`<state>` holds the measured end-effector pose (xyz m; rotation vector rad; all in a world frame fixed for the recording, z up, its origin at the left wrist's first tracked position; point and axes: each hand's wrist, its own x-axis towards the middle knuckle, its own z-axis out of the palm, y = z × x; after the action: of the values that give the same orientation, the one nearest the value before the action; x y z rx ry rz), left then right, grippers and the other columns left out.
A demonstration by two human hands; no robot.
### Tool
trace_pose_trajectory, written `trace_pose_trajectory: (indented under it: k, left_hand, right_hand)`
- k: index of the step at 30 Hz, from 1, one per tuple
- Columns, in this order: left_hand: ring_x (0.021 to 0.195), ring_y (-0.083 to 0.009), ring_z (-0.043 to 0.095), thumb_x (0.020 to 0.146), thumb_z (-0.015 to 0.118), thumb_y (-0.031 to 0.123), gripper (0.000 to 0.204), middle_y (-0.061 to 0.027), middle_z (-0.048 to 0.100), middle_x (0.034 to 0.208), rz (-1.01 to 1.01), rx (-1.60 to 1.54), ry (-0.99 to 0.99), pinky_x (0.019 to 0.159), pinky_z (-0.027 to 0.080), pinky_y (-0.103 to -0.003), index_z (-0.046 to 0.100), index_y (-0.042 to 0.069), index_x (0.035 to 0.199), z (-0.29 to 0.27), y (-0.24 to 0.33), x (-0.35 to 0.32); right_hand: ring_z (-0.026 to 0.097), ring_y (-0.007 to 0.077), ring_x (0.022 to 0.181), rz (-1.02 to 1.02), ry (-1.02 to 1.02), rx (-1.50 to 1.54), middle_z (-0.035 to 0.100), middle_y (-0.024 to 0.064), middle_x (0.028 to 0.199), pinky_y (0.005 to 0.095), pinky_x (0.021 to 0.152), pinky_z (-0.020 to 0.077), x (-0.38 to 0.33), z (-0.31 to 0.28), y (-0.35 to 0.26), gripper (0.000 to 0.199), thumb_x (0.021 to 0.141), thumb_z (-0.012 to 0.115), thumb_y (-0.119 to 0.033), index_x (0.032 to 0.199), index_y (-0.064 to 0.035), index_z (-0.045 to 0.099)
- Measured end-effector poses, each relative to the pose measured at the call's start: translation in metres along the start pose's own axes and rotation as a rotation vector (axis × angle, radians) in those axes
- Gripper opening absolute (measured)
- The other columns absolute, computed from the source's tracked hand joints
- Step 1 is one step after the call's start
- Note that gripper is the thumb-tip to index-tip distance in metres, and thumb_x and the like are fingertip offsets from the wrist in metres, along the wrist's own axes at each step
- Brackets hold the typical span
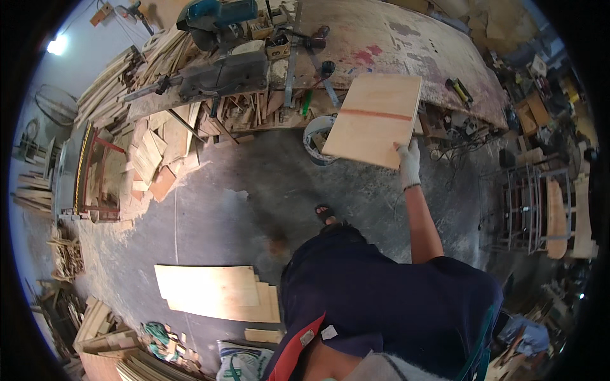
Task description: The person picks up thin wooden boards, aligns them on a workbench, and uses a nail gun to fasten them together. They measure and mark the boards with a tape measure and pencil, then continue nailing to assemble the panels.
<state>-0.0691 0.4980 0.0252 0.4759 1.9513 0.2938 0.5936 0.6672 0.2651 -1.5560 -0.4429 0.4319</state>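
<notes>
My right hand (408, 162), in a pale work glove, is closed on the near right corner of a flat wooden panel (370, 136). Its thumb lies on the upper face. The panel is light in colour with a reddish-brown stripe across it, and its right edge looks layered, so it may be several thin sheets together; I cannot tell. It is held out in front of me, near the front edge of the workbench (438, 44) and partly over a white bucket (309, 136). My left hand is out of the picture.
A miter saw (219, 73) stands on the bench at the back left. Thin wooden sheets (210, 289) lie on the floor at lower left. Offcuts (149, 159) are piled under the bench. A metal rack (524, 209) stands at right, a white sack (241, 362) near my feet.
</notes>
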Motion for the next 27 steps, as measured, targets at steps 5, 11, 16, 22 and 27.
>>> trace_pose_trajectory:
  k: [5, 11, 16, 22, 27]
  left_hand:
    - [0.123, -0.0390, 0.059, 0.092, 0.063, 0.055, 0.093, -0.0258, 0.055, 0.144, 0.069, 0.010, 0.018, 0.098, 0.048, -0.046, 0.028, -0.002, 0.157, 0.030, 0.047, -0.021]
    - [0.127, -0.0407, 0.056, 0.092, 0.064, 0.055, 0.093, -0.0270, 0.054, 0.144, -0.019, 0.015, 0.072, 0.102, 0.046, -0.047, 0.030, -0.004, 0.155, 0.059, 0.016, -0.068]
    - [0.131, -0.0422, 0.054, 0.091, 0.064, 0.056, 0.093, -0.0281, 0.054, 0.145, 0.002, 0.214, 0.058, 0.105, 0.045, -0.047, 0.032, -0.005, 0.154, 0.085, -0.049, -0.121]
    - [0.132, -0.0421, 0.055, 0.088, 0.066, 0.058, 0.092, -0.0269, 0.058, 0.140, 0.037, -0.096, 0.356, 0.106, 0.045, -0.046, 0.038, 0.000, 0.153, 0.122, -0.071, -0.168]
    - [0.126, -0.0444, 0.059, 0.089, 0.065, 0.056, 0.083, -0.0285, 0.064, 0.131, -0.199, -0.087, 0.376, 0.101, 0.047, -0.047, 0.044, 0.000, 0.146, 0.173, -0.093, -0.207]
  right_hand:
    - [0.064, 0.0229, 0.102, 0.222, -0.075, -0.020, 0.061, 0.0136, 0.118, 0.0360, 0.080, 0.0534, 0.138, -0.026, 0.035, 0.057, 0.094, 0.067, -0.014, 0.143, -0.0002, 0.040]
    - [0.062, 0.0190, 0.116, 0.455, -0.128, -0.047, 0.061, 0.0093, 0.133, 0.0384, 0.093, 0.0527, 0.245, -0.052, 0.117, 0.046, 0.100, 0.065, -0.021, 0.141, -0.0061, 0.050]
    - [0.062, 0.0294, 0.113, 0.195, -0.487, -0.213, 0.062, 0.0160, 0.128, 0.0432, 0.097, 0.0498, 0.361, -0.011, 0.178, 0.052, 0.100, 0.061, -0.036, 0.141, -0.0051, 0.054]
    - [0.067, 0.0299, 0.104, 0.463, -0.488, -0.231, 0.067, 0.0081, 0.119, 0.0448, 0.089, 0.0543, 0.438, 0.118, 0.142, 0.067, 0.092, 0.063, -0.059, 0.130, -0.0046, 0.061]
    - [0.069, 0.0404, 0.096, -0.427, -0.018, -1.172, 0.066, 0.0211, 0.114, 0.0519, 0.075, 0.0567, 0.327, 0.237, 0.095, 0.081, 0.088, 0.066, -0.059, 0.139, 0.0022, 0.050]
